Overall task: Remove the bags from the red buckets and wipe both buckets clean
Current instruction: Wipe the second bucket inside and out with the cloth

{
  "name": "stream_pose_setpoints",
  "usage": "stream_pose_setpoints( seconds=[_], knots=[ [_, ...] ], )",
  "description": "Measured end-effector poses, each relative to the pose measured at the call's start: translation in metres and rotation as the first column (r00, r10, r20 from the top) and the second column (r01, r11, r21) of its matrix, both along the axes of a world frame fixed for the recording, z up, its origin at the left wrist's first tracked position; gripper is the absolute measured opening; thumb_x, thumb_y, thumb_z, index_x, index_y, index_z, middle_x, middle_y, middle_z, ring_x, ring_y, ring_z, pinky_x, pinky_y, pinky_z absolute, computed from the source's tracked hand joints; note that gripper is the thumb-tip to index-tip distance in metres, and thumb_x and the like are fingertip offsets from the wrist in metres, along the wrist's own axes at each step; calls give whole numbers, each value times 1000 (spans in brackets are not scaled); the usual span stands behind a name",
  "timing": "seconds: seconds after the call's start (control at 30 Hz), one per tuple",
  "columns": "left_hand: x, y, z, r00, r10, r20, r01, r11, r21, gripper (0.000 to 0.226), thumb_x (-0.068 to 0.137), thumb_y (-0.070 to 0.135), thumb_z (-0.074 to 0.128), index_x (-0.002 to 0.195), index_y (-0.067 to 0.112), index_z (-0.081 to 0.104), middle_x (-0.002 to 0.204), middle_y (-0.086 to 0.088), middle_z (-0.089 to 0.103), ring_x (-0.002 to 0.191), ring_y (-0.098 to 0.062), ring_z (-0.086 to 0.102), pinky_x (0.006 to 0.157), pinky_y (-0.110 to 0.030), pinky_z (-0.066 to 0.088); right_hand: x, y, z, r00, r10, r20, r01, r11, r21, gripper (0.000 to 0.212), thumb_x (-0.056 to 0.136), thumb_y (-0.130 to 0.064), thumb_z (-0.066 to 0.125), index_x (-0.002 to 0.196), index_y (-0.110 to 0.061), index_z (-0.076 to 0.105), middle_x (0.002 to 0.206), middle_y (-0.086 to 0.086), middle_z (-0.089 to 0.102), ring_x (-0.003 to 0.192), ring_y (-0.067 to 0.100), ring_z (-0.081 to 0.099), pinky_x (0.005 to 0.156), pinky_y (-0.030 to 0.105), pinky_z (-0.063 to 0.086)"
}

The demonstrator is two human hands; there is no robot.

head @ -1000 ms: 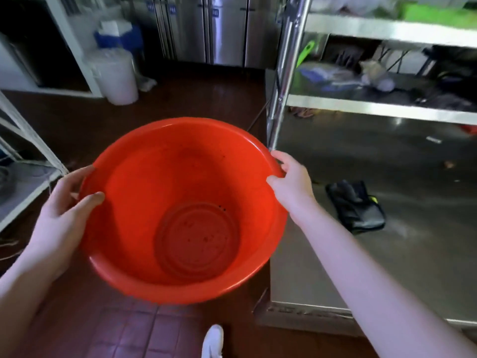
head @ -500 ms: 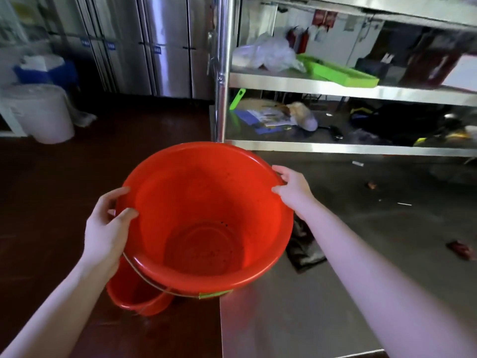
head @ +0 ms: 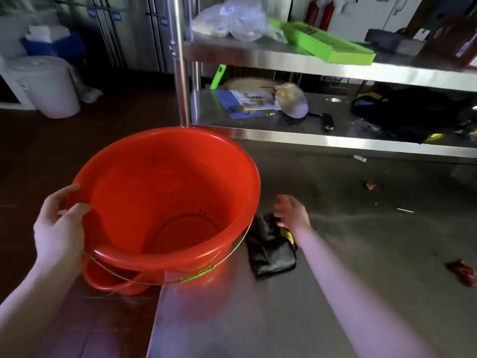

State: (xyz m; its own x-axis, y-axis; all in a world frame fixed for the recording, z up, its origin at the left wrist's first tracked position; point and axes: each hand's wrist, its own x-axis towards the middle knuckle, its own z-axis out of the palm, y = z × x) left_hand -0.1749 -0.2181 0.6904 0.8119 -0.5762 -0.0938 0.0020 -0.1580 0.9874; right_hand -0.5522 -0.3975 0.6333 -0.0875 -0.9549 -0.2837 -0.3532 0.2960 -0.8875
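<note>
Red bucket (head: 165, 192) overhangs steel table (head: 335, 293) edge, left hand (head: 60, 228) gripping rim.

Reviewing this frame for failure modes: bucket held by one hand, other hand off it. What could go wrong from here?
1. Only the left hand grips the red bucket, which overhangs the steel table edge; it may tip or drop.
2. The right hand, blurred, reaches toward the black cloth; it may fumble the pickup.
3. Dark specks inside the bucket could be missed.

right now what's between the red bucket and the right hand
Only a dark folded cloth on the steel table, below the right hand beside the red bucket, in the head view.
</note>
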Motion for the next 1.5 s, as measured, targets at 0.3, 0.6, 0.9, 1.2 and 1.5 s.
stream_pose_setpoints(
  seconds=[0.3,0.6,0.9,1.2,1.5],
  knots=[
    [-40,-3,-26,981,193,-15,-190,977,95,47,73,39,59,120,45,59,131,-11,60,114,-35,61,91,-55,52,-42,33,-126,186,476,-860,-802,579,147,61,80,-48,64,135,-26,53,137,0,51,117,29,50,99,39,40],
    [-164,-10,24,813,-127,568,-53,956,289,43,79,48,43,114,33,63,154,-9,23,145,-31,11,119,-49,9,-88,50,-126,715,453,-533,-569,820,-66,27,91,-29,63,116,-19,68,111,2,69,104,26,62,87,31,45],
    [-254,-28,29,364,-455,813,5,873,487,48,93,44,27,78,16,62,79,-2,55,91,-34,53,101,-51,31,-149,33,44,703,39,710,1,998,-56,15,95,-25,52,88,-19,64,88,7,70,79,23,68,76,41,53],
    [-280,-42,57,486,-472,736,480,848,227,26,90,12,50,107,13,70,107,-1,67,102,-25,56,92,-29,37,-94,68,120,779,546,-307,-597,496,-631,28,88,-31,54,106,-13,66,112,-1,63,111,11,57,102,26,37],
    [-200,-41,29,255,-432,865,306,885,352,46,98,32,33,60,15,53,61,5,45,66,-19,42,87,-47,43,-30,78,83,695,-99,-712,-590,486,-644,49,99,-48,38,70,-21,68,71,-6,66,77,21,59,97,46,40]
  ],
)
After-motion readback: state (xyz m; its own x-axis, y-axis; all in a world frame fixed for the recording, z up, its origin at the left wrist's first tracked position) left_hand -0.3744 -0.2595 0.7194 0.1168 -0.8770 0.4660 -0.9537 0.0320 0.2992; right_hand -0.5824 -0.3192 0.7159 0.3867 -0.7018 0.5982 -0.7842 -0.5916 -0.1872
